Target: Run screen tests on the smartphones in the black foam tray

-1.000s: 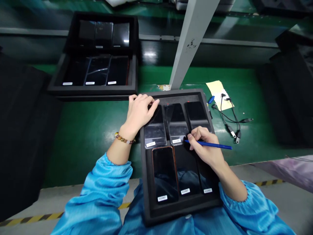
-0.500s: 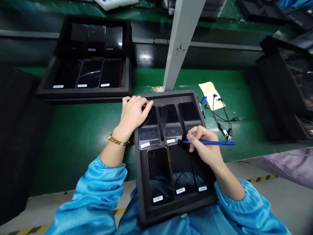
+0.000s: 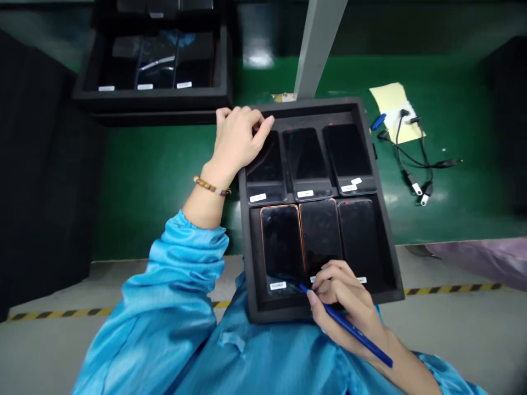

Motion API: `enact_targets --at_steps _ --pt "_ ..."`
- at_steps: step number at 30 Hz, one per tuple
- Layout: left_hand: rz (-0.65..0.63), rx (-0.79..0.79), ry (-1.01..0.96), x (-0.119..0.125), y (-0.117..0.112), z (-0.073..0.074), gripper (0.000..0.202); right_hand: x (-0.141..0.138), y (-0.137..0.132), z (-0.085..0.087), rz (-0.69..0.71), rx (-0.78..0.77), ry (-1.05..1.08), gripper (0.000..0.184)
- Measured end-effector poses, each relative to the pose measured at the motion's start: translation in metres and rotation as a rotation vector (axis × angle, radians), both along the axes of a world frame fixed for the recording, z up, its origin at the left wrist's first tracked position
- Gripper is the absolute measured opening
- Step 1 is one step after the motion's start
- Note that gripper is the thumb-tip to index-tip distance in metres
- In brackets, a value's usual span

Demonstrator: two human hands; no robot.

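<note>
A black foam tray rests on my lap and holds several dark phones in two rows, each with a small white label. My left hand lies on the tray's far left corner, fingers bent over the rim and touching the top-left phone. My right hand is closed on a blue pen, at the tray's near edge. The pen tip points at the bottom of the orange-edged phone, close to its label.
A second black tray with phones sits on the green bench at the far left. A grey post rises behind my tray. Yellow paper and black cables lie to the right. Dark foam stands at the left edge.
My right hand has moved the pen from the upper row of phones down to the near row. The view has tilted downward. My left hand has stayed on the tray corner.
</note>
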State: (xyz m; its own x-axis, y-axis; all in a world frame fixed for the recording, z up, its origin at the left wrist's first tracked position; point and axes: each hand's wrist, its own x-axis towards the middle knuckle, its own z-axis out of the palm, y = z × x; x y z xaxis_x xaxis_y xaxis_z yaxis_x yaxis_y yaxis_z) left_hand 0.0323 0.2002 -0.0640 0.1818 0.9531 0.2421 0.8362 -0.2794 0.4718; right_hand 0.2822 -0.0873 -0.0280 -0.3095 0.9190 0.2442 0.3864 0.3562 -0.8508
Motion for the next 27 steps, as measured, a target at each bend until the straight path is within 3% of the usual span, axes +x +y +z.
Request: enact_targets --at_steps 5,19,27 --pt "-0.001 -0.003 -0.024 0.000 0.000 0.000 0.049 -0.003 -0.009 -0.010 0.068 0.025 -0.110 0.033" --pt "-0.002 0.008 -0.022 0.000 0.001 0.001 0.047 -0.008 -0.006 -0.006 0.083 0.002 -0.169 0.035" --pt "0.004 -0.006 -0.026 0.001 0.001 0.003 0.049 0.025 -0.010 -0.001 -0.091 0.049 -0.050 0.038"
